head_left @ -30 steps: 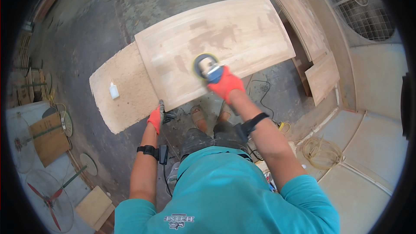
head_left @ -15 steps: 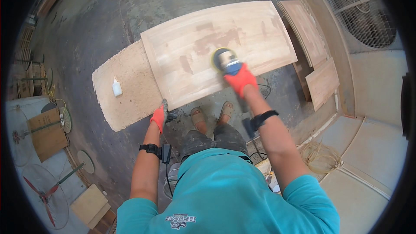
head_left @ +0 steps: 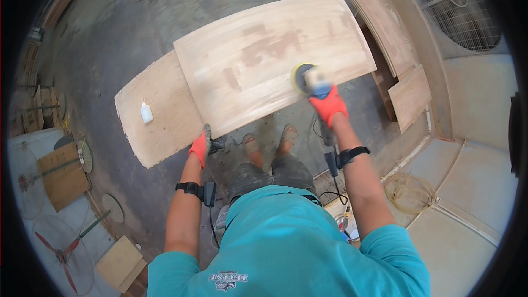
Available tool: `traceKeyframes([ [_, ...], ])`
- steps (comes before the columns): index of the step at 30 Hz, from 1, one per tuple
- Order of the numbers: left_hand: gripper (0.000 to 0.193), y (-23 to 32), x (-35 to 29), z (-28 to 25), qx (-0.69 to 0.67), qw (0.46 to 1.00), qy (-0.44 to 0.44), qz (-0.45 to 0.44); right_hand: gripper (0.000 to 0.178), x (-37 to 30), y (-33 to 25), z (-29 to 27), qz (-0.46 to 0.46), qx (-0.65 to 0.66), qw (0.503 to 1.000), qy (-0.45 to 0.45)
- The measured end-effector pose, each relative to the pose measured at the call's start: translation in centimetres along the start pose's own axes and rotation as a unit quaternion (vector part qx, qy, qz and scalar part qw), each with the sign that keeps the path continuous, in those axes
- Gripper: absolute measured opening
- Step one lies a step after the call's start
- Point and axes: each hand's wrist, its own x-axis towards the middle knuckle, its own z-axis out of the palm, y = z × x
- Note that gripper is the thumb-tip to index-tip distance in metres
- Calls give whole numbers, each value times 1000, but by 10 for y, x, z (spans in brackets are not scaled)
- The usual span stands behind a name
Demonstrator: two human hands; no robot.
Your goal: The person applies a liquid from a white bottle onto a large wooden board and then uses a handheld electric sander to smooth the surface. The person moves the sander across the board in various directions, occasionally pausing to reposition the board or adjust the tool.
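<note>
A large pale wooden panel (head_left: 220, 99) with darker brown patches lies across the middle, its left end over a rougher board (head_left: 165, 137). In an orange glove, my right hand (head_left: 331, 105) is closed round a power sander (head_left: 305, 78) with a yellow-rimmed round pad. The sander sits at the panel's near edge, right of the middle, tilted and blurred by motion. My left hand (head_left: 201, 146), gloved in orange and grey, grips the panel's near left corner. A small white squeeze bottle (head_left: 146, 113) stands or lies on the rough board; I cannot tell which.
More wooden panels (head_left: 386, 33) lean by the right wall, below a caged fan (head_left: 462, 16). A coiled hose (head_left: 410, 193) lies at the lower right. On the left are a fan with red blades (head_left: 61, 254) and cardboard (head_left: 65, 176). A cord hangs near my right forearm.
My right hand has moved the sander to the right along the panel, toward its near edge. My left hand stays at the corner. The view has shifted slightly.
</note>
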Motion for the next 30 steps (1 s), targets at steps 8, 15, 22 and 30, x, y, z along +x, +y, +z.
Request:
traceKeyframes([
  [8,73,-13,7,-21,34,999,24,25,96,-70,-76,46,-95,-32,988,-118],
  [15,73,-5,5,-11,72,997,14,35,99,-116,-108,86,-195,-96,958,-190],
  [22,81,17,-9,26,-51,996,-22,-70,97,-61,-19,24,-86,-52,990,-102],
  [30,80,15,-22,10,-18,997,27,-74,91,11,50,-40,-18,-12,1000,-21],
])
